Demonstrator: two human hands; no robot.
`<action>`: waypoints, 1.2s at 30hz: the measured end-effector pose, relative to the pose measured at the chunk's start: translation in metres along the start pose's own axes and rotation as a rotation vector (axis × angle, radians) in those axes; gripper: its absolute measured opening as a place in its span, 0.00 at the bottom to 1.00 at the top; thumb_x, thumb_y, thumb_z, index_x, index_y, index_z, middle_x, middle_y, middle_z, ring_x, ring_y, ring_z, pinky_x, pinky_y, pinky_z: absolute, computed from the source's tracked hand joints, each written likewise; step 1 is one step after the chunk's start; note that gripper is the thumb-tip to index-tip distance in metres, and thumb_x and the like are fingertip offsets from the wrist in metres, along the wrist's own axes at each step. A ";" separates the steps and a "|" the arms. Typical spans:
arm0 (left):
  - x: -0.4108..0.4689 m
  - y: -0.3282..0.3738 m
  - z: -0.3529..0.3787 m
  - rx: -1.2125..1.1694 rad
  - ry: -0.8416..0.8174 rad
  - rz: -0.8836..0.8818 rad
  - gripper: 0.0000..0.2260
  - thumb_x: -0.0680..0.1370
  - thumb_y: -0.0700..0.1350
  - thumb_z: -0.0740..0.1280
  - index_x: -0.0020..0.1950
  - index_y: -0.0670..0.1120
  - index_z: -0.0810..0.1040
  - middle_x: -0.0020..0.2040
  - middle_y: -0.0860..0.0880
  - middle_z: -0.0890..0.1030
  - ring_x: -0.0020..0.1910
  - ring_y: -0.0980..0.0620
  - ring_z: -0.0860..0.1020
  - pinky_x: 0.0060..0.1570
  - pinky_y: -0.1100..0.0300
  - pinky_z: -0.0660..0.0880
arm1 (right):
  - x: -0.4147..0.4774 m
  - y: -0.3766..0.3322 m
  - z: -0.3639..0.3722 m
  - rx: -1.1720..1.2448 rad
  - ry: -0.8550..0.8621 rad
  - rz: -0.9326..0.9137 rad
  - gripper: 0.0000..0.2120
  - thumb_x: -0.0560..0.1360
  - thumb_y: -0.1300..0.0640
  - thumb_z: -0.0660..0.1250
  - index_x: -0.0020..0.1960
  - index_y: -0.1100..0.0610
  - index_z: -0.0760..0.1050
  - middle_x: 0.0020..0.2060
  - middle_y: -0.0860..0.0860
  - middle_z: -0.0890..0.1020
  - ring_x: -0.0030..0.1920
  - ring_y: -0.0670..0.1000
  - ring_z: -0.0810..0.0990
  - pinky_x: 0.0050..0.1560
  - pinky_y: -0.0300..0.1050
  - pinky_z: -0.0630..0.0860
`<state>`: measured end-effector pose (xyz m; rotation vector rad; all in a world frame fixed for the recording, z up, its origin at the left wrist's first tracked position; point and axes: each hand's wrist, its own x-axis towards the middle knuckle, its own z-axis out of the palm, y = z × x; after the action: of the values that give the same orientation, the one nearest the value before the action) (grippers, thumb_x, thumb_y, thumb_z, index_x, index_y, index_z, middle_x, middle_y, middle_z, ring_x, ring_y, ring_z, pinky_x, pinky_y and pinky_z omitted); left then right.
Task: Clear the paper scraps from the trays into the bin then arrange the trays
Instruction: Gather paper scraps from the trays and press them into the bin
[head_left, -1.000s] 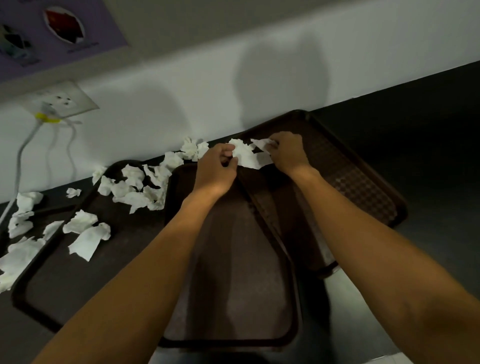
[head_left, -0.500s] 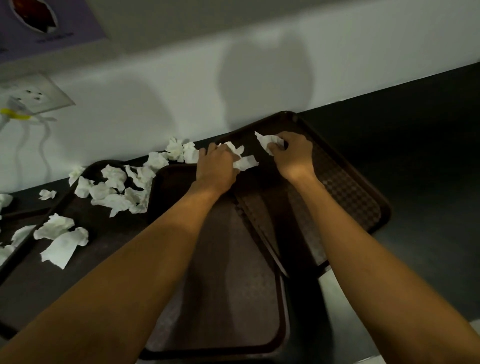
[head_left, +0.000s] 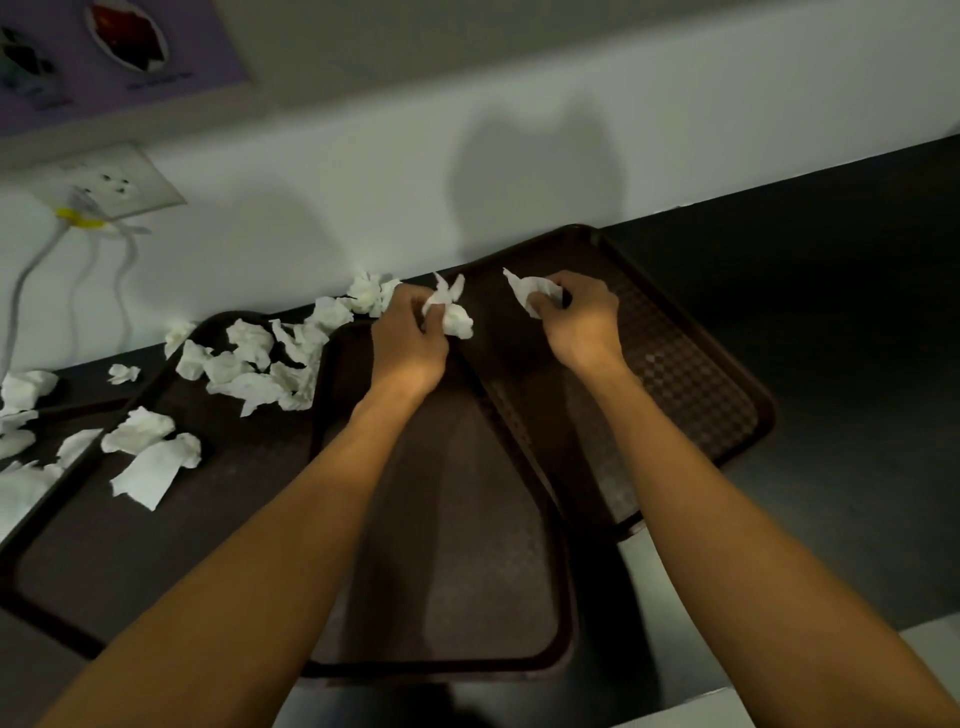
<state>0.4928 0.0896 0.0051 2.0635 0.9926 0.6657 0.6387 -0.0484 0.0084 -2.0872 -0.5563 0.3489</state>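
Note:
Three dark brown trays overlap on a dark counter: a left tray (head_left: 156, 530), a middle tray (head_left: 457, 597) and a right tray (head_left: 691, 379). My left hand (head_left: 410, 338) grips a bunch of white paper scraps (head_left: 454, 314) over the far end of the middle tray. Over the right tray, my right hand (head_left: 579, 317) holds one crumpled scrap (head_left: 527, 293). Several more scraps (head_left: 260, 364) lie on the left tray's far part, with larger pieces (head_left: 150, 462) nearer its middle. No bin shows in the view.
More scraps (head_left: 21, 415) lie on another tray at the far left edge. A white wall runs behind the counter, with a socket (head_left: 111, 182) and white cables (head_left: 31, 270) hanging down at left. Dark bare counter (head_left: 857, 312) extends to the right.
Both hands have gathered the scraps from between the trays and drawn apart, each holding paper. The right hand lifted its scrap off the right tray.

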 end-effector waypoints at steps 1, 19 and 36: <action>-0.002 0.000 -0.006 -0.013 0.019 -0.046 0.01 0.83 0.46 0.64 0.53 0.49 0.73 0.47 0.54 0.78 0.44 0.59 0.76 0.45 0.76 0.69 | -0.004 -0.003 0.001 0.003 -0.003 -0.010 0.14 0.80 0.56 0.70 0.65 0.57 0.80 0.60 0.52 0.82 0.53 0.42 0.78 0.39 0.24 0.67; -0.117 -0.069 -0.162 -0.344 0.154 -0.275 0.06 0.83 0.46 0.67 0.50 0.56 0.73 0.53 0.49 0.83 0.44 0.48 0.87 0.53 0.51 0.82 | -0.140 -0.086 0.081 0.047 -0.137 -0.161 0.14 0.78 0.55 0.73 0.63 0.58 0.83 0.54 0.52 0.85 0.54 0.48 0.82 0.57 0.41 0.78; -0.351 -0.196 -0.386 -0.408 0.400 -0.398 0.04 0.81 0.41 0.69 0.55 0.44 0.78 0.50 0.46 0.85 0.42 0.50 0.86 0.41 0.66 0.79 | -0.422 -0.161 0.253 0.106 -0.489 -0.284 0.08 0.75 0.56 0.77 0.54 0.54 0.86 0.46 0.43 0.85 0.48 0.40 0.83 0.53 0.35 0.77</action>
<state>-0.0618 0.0402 0.0319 1.3541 1.3179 0.9905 0.1222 -0.0072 0.0217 -1.7870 -1.0846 0.7118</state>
